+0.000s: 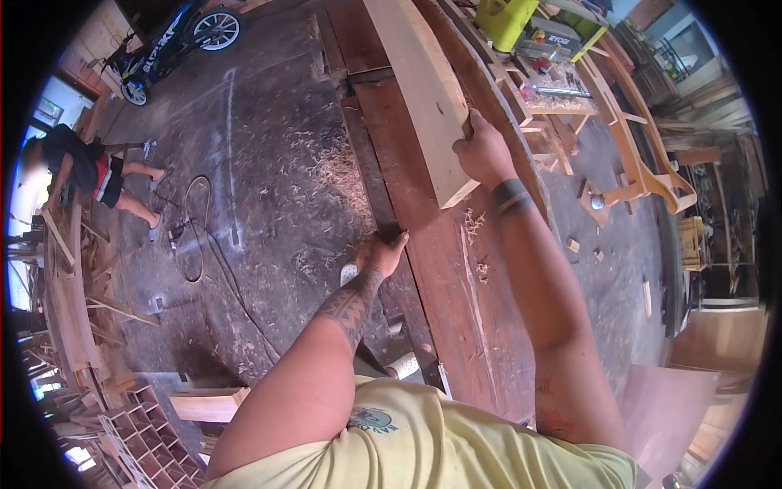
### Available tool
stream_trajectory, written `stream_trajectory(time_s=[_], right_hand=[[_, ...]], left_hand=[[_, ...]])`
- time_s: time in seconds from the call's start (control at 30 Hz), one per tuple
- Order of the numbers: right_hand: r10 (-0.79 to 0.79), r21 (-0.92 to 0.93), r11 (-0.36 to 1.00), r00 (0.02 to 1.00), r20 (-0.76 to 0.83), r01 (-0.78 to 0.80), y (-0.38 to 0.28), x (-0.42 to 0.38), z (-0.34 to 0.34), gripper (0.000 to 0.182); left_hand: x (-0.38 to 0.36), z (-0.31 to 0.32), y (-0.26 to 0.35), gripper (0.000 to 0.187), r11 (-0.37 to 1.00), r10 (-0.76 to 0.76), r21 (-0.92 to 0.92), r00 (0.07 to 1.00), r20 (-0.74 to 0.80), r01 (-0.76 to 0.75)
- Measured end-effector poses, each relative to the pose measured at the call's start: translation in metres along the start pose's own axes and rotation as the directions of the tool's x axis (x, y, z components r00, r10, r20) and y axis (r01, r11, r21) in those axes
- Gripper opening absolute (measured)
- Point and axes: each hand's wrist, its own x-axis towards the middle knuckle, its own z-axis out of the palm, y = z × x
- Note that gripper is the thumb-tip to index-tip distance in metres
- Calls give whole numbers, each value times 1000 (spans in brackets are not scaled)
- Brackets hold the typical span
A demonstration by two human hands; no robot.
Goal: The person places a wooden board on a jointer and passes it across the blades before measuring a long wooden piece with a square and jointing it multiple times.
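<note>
A long pale timber beam (432, 102) lies lengthwise on a reddish-brown wooden bench top (432, 273), its near end pointing toward me. My right hand (486, 151) is closed on the beam's right edge, close to that end, with the thumb side on the upper face. Lower and to the left, my left hand (387, 254) is at the left edge of the bench top, apart from the beam. Its fingers are curled and mostly hidden, the thumb points toward the bench, and I cannot tell what they hold. Curly wood shavings (475, 226) lie beside the beam's end.
Shavings (338, 175) cover the floor left of the bench, where a cable (220, 253) trails. A person (90, 171) bends over timber at the far left. A motorbike (171, 49) stands behind. At right are a wooden frame (643, 175) and a Ryobi machine (550, 39).
</note>
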Motion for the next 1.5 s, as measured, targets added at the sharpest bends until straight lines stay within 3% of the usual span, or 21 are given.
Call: stream_trajectory(time_s=[0.2,0.3,0.67,0.8,0.87,1.0,1.2,1.37,1.5], right_hand=[[-18,1,1000,1000,2,18,-2,24,6,29],[-23,12,1000,1000,-4,23,-5,33,7,24],[-70,14,997,995,-66,71,-7,59,18,28],[-106,14,994,986,-128,109,-7,67,24,29],[-77,4,997,993,-86,78,-7,73,24,31],[-58,-21,998,998,-38,57,-5,89,26,36],[-120,28,992,984,-134,125,-8,102,35,43],[-80,29,996,994,-74,83,-15,120,35,29],[-53,27,998,998,-32,54,-22,130,35,22]], left_hand=[[-2,-4,2,92,999,32,-18,999,23,-32],[-2,-7,1,92,998,50,-27,998,34,-49],[7,2,-6,93,1000,4,29,996,88,-7],[7,6,-11,93,999,37,0,998,41,-37],[3,4,-8,94,999,42,-31,999,-5,-42],[8,5,-9,93,999,10,33,998,58,-12],[2,-2,-5,92,1000,12,-23,998,67,-11],[9,6,-15,93,994,53,-96,992,117,-42],[9,5,-13,95,1000,15,-26,992,128,-12]])
